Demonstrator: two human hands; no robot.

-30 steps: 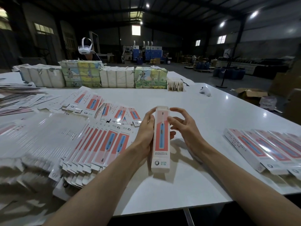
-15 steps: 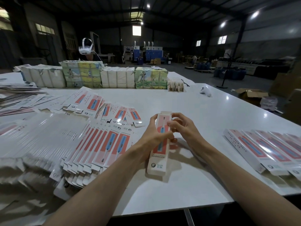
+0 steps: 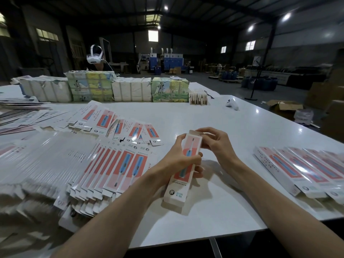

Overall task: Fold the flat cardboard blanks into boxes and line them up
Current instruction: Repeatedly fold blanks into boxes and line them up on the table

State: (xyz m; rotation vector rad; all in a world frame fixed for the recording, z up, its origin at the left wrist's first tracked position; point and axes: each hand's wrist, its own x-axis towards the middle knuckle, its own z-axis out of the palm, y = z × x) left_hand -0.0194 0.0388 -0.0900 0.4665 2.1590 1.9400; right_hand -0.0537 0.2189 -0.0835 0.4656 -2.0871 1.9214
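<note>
L hand [image 3: 178, 161] grips toothbrush box [image 3: 183, 170] mid-body | R hand [image 3: 216, 144] fingers pinch top flap | flat blanks [image 3: 115, 164] left on table [image 3: 223, 211]

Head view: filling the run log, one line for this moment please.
left hand: grips toothbrush box middle | right hand: pinches its top flap | folded boxes: row, right | flat blanks: left
</note>
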